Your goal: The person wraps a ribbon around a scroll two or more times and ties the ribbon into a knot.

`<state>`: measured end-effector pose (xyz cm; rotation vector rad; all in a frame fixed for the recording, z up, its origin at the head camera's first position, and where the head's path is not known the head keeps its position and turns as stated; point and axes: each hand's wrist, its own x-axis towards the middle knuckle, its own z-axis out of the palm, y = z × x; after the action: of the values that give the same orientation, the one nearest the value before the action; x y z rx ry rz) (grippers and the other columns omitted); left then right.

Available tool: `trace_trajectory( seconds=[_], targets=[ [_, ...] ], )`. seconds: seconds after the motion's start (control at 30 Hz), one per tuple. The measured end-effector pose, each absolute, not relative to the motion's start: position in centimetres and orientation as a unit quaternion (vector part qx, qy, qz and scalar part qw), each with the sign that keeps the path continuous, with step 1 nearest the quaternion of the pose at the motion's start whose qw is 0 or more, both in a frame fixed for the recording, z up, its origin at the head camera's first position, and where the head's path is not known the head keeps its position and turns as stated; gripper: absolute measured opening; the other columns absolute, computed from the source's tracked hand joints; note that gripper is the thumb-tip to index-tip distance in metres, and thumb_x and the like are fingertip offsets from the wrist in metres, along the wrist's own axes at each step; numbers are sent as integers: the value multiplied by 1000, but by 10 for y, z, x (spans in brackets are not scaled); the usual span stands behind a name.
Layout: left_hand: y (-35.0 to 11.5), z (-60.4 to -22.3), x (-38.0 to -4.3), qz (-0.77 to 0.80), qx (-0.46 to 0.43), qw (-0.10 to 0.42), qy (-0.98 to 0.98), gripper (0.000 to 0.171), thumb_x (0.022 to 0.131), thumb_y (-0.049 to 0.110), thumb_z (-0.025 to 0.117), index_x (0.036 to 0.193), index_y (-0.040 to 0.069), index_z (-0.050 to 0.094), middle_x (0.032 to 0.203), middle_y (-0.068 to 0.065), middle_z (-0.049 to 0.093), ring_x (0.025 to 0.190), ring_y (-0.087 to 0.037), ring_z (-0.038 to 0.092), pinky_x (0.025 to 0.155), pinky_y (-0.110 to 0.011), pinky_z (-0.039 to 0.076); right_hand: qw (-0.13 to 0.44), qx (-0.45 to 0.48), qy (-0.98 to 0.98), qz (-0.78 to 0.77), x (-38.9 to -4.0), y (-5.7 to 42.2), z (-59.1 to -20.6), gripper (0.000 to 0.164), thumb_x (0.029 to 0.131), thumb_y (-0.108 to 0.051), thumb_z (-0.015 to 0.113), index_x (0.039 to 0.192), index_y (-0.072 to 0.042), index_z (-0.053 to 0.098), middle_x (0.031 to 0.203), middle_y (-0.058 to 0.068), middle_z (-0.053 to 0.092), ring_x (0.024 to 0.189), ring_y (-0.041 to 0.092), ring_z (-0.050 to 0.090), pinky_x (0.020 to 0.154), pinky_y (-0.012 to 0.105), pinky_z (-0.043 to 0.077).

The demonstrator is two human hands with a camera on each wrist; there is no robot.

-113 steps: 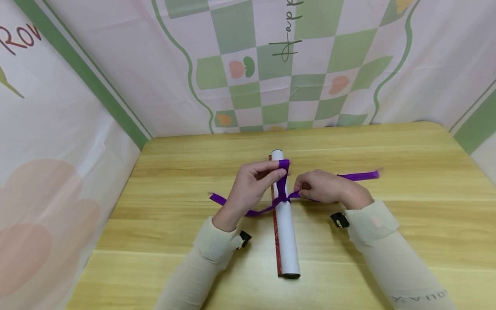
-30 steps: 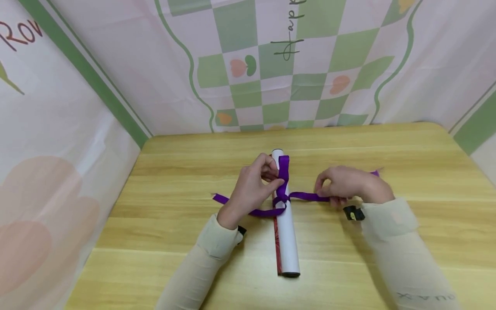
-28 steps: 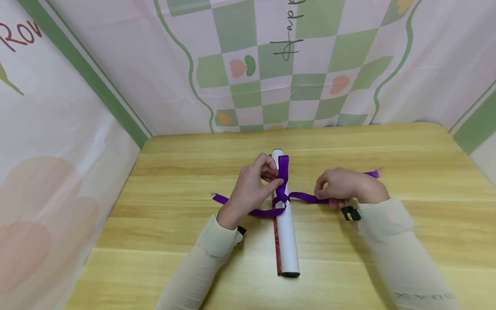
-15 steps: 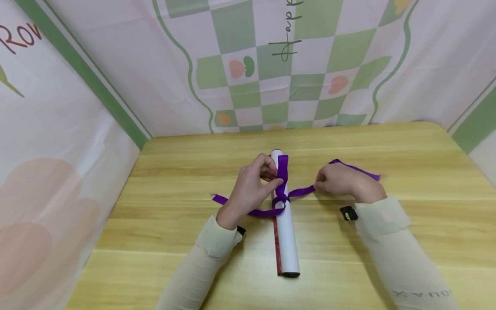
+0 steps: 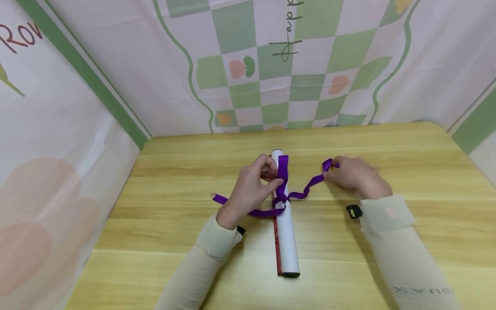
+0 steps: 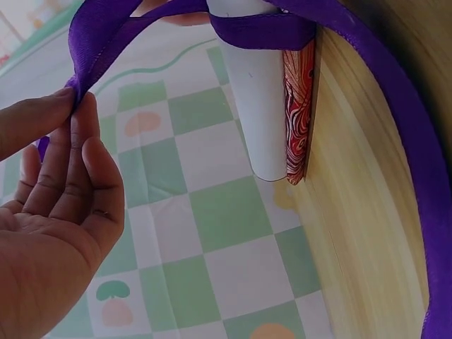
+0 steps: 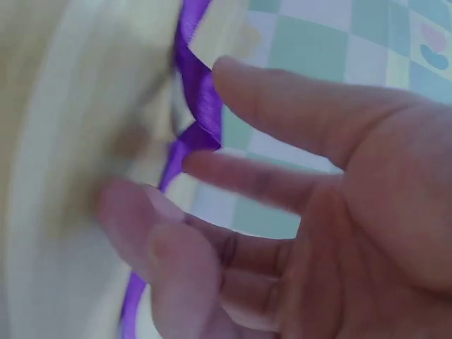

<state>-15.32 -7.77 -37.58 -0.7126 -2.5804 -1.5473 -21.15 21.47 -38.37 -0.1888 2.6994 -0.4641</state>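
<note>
A white roll (image 5: pixel 287 241) with a dark end and a red marbled strip (image 5: pixel 277 245) along its left side lies lengthwise on the table. Purple ribbon (image 5: pixel 267 212) is knotted around its middle. My left hand (image 5: pixel 249 187) pinches a standing loop of this ribbon (image 6: pixel 99 42) between thumb and fingers, above the knot. To the right, my right hand (image 5: pixel 354 174) is at the other ribbon tail, which runs slack and wavy from the knot. In the right wrist view, its thumb and forefinger stand apart, tips right at the twisted ribbon (image 7: pixel 201 99).
The wooden table (image 5: pixel 174 258) reaches back to a green-and-white checked cloth (image 5: pixel 275 92) hanging behind. Another printed cloth (image 5: pixel 77 142) hangs along the left side. One frayed ribbon end (image 5: pixel 220 199) lies left of my left wrist.
My right hand has drawn away from the roll along the ribbon tail, rightward and a little farther back, and its pinch has loosened. The tail has gone slack. My left hand stays put lately.
</note>
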Motion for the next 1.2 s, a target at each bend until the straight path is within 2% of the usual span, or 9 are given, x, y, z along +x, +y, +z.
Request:
trace_trajectory(
  seconds=[0.07,0.1,0.17,0.33,0.57,0.73,0.87,1.07,1.2],
  targets=[
    [-78,-376,-153,-502,-229,24,-834,26,93,0,78,106,3,55,99,-14,79,92,-26,76,85,-36,63,190,-90,965,-158,-213,213,-388,56,106,-38,56,146,1,55,138,40,58,130,62,51,103,74,44],
    [-78,-376,-153,-502,-229,24,-834,26,93,0,78,106,4,55,99,-14,79,92,-26,76,85,-37,63,188,-104,964,-154,-214,212,-391,56,106,-36,56,148,2,54,139,41,57,134,64,46,107,76,41],
    [-78,-377,-153,-501,-230,24,-834,26,93,0,78,106,4,55,99,-13,79,92,-26,76,85,-36,63,170,-136,964,-150,-216,208,-395,54,106,-32,57,147,4,55,137,40,60,135,62,46,110,74,40],
    [-78,-377,-155,-499,-235,24,-834,26,94,0,78,106,4,55,100,-13,79,92,-25,76,84,-34,63,146,-213,943,-210,-215,193,-398,53,106,-24,61,148,7,53,147,39,52,137,59,48,114,71,39],
    [-79,-377,-155,-498,-240,28,-833,25,94,0,77,107,4,55,99,-13,78,91,-25,76,84,-37,63,176,-288,873,-352,-208,165,-399,47,112,-20,53,153,1,49,152,27,56,140,48,54,114,63,45],
    [-80,-377,-154,-501,-234,25,-833,25,94,0,77,106,4,55,98,-13,78,91,-24,76,84,-36,63,176,-258,891,-330,-206,155,-400,53,105,-13,65,150,7,47,138,31,63,122,46,66,98,54,60],
    [-80,-378,-154,-504,-230,22,-832,25,94,0,77,106,4,55,98,-13,78,90,-25,75,84,-38,63,177,-193,926,-271,-206,155,-400,51,100,-15,70,140,13,55,122,33,70,105,40,73,86,48,63],
    [-80,-379,-155,-506,-231,24,-831,25,94,0,77,106,4,55,98,-13,78,90,-25,75,85,-39,64,175,-136,943,-250,-209,167,-394,29,103,-21,65,114,4,75,102,18,76,78,22,67,67,33,54],
    [-80,-379,-156,-506,-234,27,-830,25,94,0,77,105,4,55,97,-13,78,90,-25,75,85,-39,63,101,-89,941,-311,-214,180,-387,35,107,-24,57,120,5,71,95,15,77,71,16,63,61,30,49]
  ],
)
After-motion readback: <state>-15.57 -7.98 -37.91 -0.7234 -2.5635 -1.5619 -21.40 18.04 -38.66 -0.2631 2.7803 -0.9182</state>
